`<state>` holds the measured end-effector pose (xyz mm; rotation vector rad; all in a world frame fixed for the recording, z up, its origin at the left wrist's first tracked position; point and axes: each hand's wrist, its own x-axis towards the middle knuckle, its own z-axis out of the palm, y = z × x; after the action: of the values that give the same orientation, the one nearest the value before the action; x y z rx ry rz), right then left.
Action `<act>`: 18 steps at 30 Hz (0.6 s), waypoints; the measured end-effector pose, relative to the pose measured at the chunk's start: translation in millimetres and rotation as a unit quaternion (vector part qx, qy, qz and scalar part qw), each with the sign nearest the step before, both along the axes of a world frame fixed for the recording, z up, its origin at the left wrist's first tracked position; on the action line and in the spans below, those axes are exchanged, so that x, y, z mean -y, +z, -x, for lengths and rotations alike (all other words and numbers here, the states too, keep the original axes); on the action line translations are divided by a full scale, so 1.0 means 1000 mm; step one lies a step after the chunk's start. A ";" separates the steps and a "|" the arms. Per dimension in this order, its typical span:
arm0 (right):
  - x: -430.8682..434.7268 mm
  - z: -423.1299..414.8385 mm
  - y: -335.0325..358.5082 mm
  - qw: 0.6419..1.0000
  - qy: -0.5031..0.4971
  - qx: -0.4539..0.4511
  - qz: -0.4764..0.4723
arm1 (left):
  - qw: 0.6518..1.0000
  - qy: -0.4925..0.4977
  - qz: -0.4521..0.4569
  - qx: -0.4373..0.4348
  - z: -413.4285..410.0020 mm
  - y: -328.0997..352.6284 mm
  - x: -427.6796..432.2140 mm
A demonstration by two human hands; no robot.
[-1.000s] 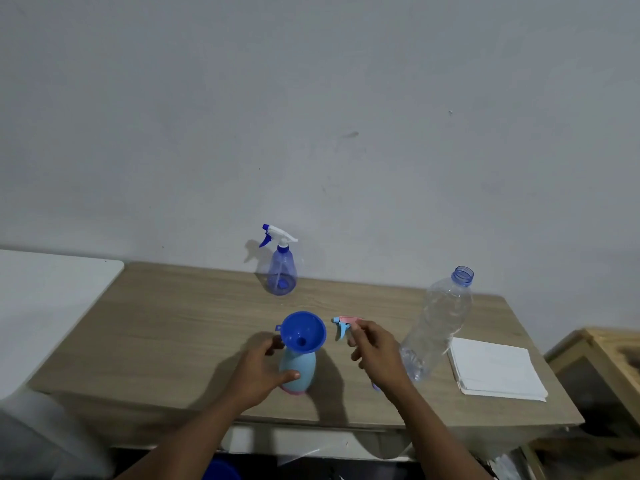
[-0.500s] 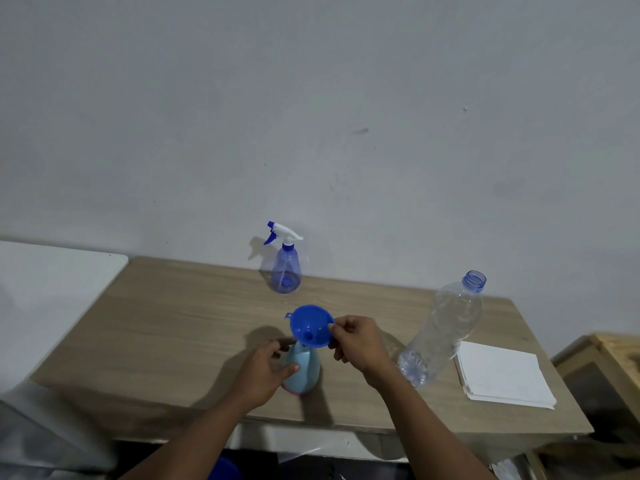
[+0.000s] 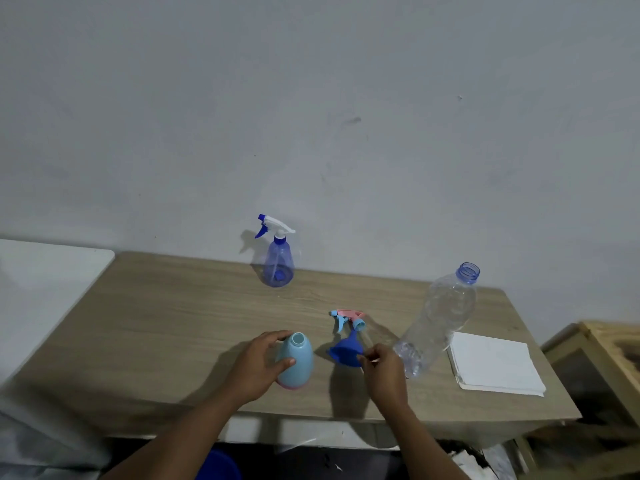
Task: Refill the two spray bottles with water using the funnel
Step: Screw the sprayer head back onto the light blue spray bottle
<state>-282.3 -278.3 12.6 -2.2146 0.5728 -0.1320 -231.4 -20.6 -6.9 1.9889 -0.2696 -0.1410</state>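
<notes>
A light blue spray bottle (image 3: 297, 362) with a pink base stands near the table's front edge, its neck uncapped. My left hand (image 3: 257, 367) wraps around its left side. My right hand (image 3: 382, 370) pinches the rim of the blue funnel (image 3: 346, 351), which is turned wide end down, spout up, just right of the bottle. The bottle's pink and blue trigger head (image 3: 347, 318) lies on the table behind the funnel. A clear blue spray bottle (image 3: 278, 263) with a white and blue trigger stands at the back by the wall.
A clear plastic water bottle (image 3: 438, 320) with no cap stands right of my right hand. A stack of white paper (image 3: 493, 365) lies at the right of the wooden table (image 3: 166, 323). A wooden crate (image 3: 609, 362) sits beyond the right edge, a white surface (image 3: 45, 282) on the left.
My right hand lifted the funnel out of the light blue bottle's neck and set it upside down to the right. The neck is now uncovered. My left hand kept its hold.
</notes>
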 end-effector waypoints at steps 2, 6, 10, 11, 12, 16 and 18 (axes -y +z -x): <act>-0.007 0.010 -0.012 0.999 0.030 0.014 0.025 | 1.000 0.002 0.000 0.000 0.000 0.001 -0.001; -0.010 0.018 -0.034 0.993 0.095 -0.010 0.073 | 1.000 0.016 -0.002 0.007 -0.001 -0.001 -0.008; -0.009 0.018 -0.039 0.988 0.122 -0.031 0.088 | 1.000 0.025 0.000 -0.002 0.001 -0.004 -0.009; -0.008 0.016 -0.039 0.989 0.114 -0.035 0.083 | 1.000 0.025 0.001 -0.008 0.001 -0.005 -0.008; -0.007 0.013 -0.036 0.991 0.103 -0.034 0.080 | 1.000 0.024 0.003 -0.013 0.001 -0.006 -0.006; 0.000 -0.016 -0.018 0.997 0.050 -0.005 0.055 | 1.000 0.009 0.013 -0.025 -0.003 -0.009 -0.002; 0.007 -0.040 -0.012 0.999 0.026 0.012 0.037 | 1.000 0.007 0.011 -0.029 -0.003 -0.010 0.000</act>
<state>-242.2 -285.1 0.5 -2.2950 0.5041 -0.1557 -228.1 -20.5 -16.8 1.9605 -0.2204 -0.1853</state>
